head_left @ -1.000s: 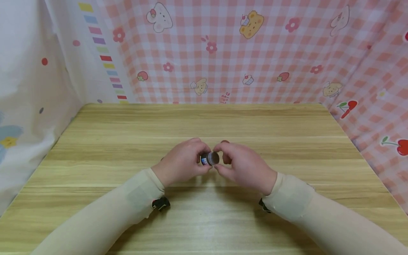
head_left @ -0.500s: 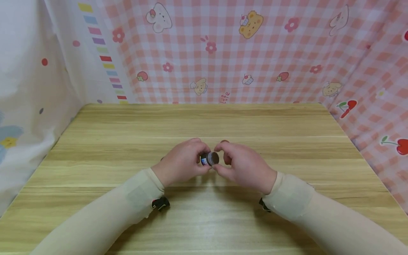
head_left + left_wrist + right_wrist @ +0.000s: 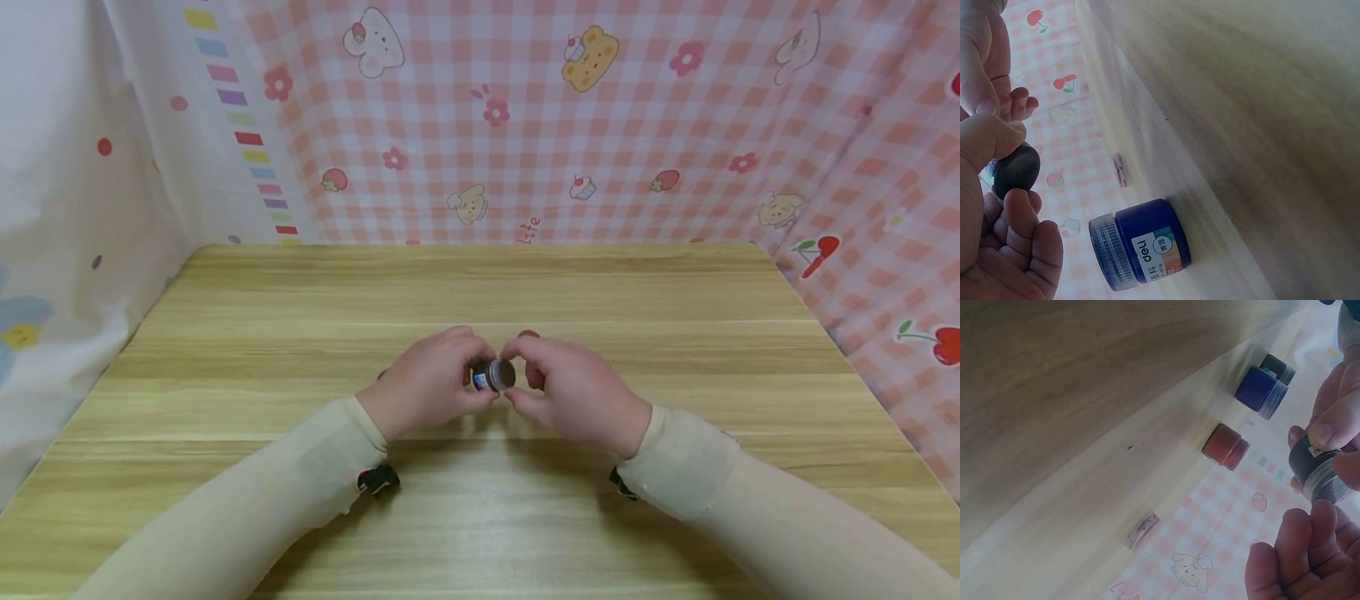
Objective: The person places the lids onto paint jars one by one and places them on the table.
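Observation:
My left hand (image 3: 427,375) grips a small dark paint jar (image 3: 482,377) above the middle of the table, tilting its clear lid (image 3: 507,373) to the right. Thumb and index finger of my right hand (image 3: 581,392) curve round the lid's edge and pinch it. In the left wrist view, the jar's dark rounded base (image 3: 1017,170) shows between the left thumb and fingers. The right wrist view has the jar (image 3: 1310,459) with the right fingers (image 3: 1294,540) below its lid. Whether the lid is loose cannot be seen.
A blue paint jar (image 3: 1150,244) labelled "deli" stands on the wooden table (image 3: 480,292). Beyond it in the right wrist view are a dark jar (image 3: 1275,365) and an orange-brown jar (image 3: 1225,447). A small pinkish piece (image 3: 1143,530) lies apart. Patterned cloth (image 3: 450,142) surrounds the table.
Only slight movement of the right finger and thumb at the lid shows. The left hand and the dark jar stay almost in place.

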Demonstrator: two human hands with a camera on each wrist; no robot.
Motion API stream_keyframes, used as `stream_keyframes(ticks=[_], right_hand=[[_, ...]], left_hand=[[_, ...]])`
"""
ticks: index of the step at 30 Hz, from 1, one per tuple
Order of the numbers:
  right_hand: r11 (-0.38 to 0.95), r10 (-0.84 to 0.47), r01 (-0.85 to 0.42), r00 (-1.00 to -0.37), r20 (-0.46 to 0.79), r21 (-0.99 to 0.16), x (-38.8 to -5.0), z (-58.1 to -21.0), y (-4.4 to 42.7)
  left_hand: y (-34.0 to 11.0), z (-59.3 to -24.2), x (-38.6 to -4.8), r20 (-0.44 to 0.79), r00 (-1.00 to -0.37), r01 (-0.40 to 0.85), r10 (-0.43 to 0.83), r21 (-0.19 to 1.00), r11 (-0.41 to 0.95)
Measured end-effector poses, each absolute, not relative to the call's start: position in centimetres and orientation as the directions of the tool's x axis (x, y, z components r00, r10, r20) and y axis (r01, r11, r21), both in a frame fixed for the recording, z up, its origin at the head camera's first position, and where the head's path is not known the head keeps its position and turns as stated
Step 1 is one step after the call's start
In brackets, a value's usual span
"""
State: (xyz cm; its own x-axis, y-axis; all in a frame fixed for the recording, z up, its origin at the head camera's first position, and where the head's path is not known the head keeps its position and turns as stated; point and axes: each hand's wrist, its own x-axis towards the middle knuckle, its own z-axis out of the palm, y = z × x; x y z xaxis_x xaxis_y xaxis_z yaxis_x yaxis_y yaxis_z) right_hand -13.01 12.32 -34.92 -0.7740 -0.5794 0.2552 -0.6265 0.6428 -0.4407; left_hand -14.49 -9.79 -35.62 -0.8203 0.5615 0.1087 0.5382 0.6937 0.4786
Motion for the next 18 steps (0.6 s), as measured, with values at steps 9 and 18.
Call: stream_keyframes(ticks=[9,18], right_hand=[[0.638,-0.581,-0.625,-0.774,0.25,-0.45,-13.05,-34.98,12.34],[0.652,-0.584,-0.611,-0.783,0.216,-0.449,-13.04,-34.78,12.29]], left_hand=[[-9.75,-35.66,-14.48,0.112,-0.818,0.541,0.564,0.482,0.689],[-9.78,-35.61,-14.35,0.121,-0.812,0.553,0.57,0.472,0.687]])
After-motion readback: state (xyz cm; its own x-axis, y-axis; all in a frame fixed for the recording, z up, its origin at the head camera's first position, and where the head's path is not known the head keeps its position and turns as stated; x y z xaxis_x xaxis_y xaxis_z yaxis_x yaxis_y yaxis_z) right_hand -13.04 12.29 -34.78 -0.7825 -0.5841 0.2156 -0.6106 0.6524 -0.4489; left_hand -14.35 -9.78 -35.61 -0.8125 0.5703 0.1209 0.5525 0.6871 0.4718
